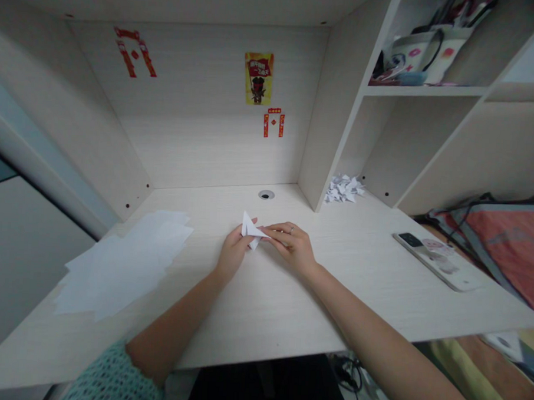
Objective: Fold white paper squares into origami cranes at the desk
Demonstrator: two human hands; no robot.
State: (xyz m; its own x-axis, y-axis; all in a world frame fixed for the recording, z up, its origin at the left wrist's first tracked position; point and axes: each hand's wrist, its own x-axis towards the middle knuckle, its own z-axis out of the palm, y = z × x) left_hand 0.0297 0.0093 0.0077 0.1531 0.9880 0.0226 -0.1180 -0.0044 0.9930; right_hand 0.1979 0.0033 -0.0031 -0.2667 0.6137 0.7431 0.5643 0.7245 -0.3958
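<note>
A small folded white paper [250, 229] with pointed corners is held just above the middle of the desk. My left hand [234, 246] grips its left side, thumb across the front. From the right, my right hand [294, 243], with a ring on one finger, pinches a pointed tip of the same paper. Parts of the fingers behind the paper are hidden. Left of my hands, a fanned stack of white paper sheets [127, 259] lies flat on the desk [262, 318].
Folded paper pieces [343, 188] are piled in the right cubby. A phone [436, 260] lies on the right of the desk. Cups with pens [426, 53] stand on the shelf above. A cable hole [266, 194] is near the back panel. Red fabric [506, 240] lies beyond the right edge.
</note>
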